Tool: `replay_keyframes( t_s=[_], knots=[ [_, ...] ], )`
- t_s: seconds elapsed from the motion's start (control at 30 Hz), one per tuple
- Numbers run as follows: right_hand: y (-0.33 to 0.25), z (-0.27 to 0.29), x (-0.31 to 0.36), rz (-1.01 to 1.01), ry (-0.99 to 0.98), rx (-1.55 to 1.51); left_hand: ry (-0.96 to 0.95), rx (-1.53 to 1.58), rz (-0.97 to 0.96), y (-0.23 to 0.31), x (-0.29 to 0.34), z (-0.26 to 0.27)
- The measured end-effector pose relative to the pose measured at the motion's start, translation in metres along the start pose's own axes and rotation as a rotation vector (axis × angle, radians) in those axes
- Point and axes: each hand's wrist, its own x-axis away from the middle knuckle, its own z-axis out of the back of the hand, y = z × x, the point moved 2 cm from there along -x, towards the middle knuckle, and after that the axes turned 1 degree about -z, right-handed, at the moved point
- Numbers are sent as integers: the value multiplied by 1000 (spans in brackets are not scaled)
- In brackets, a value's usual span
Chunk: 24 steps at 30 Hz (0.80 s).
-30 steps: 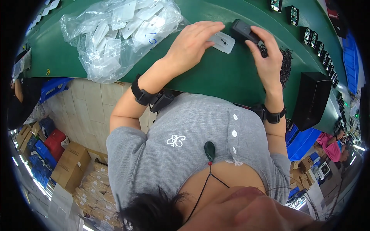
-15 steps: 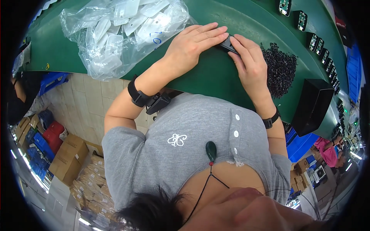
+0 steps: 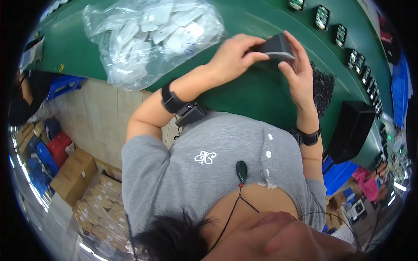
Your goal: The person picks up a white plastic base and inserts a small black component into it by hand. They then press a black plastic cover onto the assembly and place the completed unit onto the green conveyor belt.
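A black plastic casing (image 3: 278, 45) with a pale grey strip along its near edge is raised and tilted above the green bench. My left hand (image 3: 237, 57) pinches its left end between thumb and fingers. At the other end, my right hand (image 3: 299, 71) steadies it with the fingers along the right side; the thumb is lifted off the near edge. Just right of my right hand lies a pile of small black parts (image 3: 323, 91), partly hidden by that hand. To the left, a clear plastic bag (image 3: 152, 41) holds many flat whitish plastic pieces.
An open black box (image 3: 352, 132) stands at the bench's right edge. Along the far right runs a curved row of black housings with green circuit boards (image 3: 322, 17). Cardboard boxes (image 3: 77, 176) stand on the floor at left. Another person in pink (image 3: 368, 182) is at the far right.
The casing has come up off the bench and been tilted, turning its pale edge toward me. My left hand has gone from lying over it to pinching its end.
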Motion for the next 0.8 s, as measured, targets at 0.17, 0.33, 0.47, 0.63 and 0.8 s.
replay_keyframes(
  t_s=[0.17,0.33,0.47,0.63,0.8],
  knots=[
    [-20,10,-33,145,166,168,202,7,-163,17,9,4],
    [-75,104,-126,491,426,560,543,-296,-511,69,54,87],
    [-69,198,-208,154,369,886,610,-817,75,31,69,141],
    [-39,240,-253,-129,77,971,512,-1085,47,-19,50,146],
    [-19,263,-263,-177,-20,840,415,-1169,-30,-33,16,141]
  ],
)
